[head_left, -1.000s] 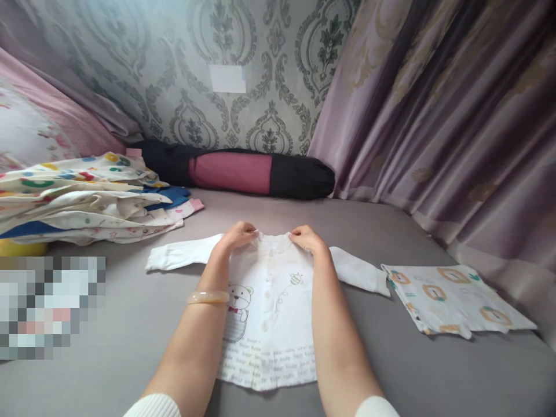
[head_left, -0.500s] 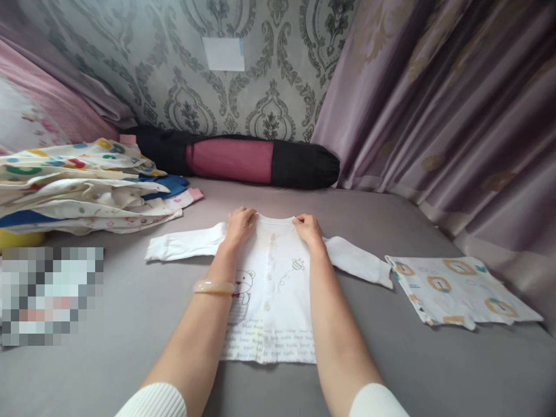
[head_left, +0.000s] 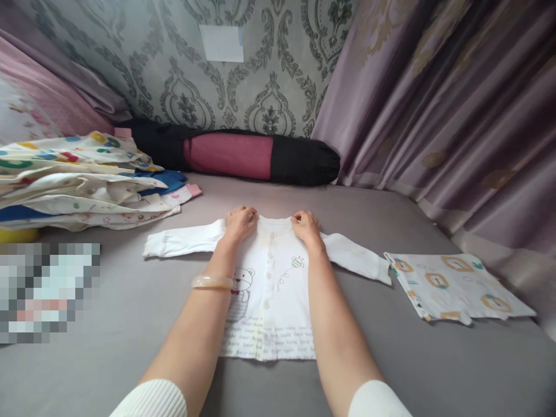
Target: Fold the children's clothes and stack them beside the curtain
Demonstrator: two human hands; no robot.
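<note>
The white, T-shaped cloth shirt (head_left: 286,304) lies flat on smooth grey sheeting (head_left: 130,313), its button-front body extending toward the person from the grip: the left hand (head_left: 240,223) and right hand (head_left: 306,226) each pinch a neckline corner.

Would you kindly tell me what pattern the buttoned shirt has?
The buttoned shirt is white with printed bear, bee and lettering; head view.

Head camera: worn high, facing forward and down
Near: forearms (head_left: 186,341)
Mid-range: shirt (head_left: 288,313)
Far: wall (head_left: 271,107)
</note>
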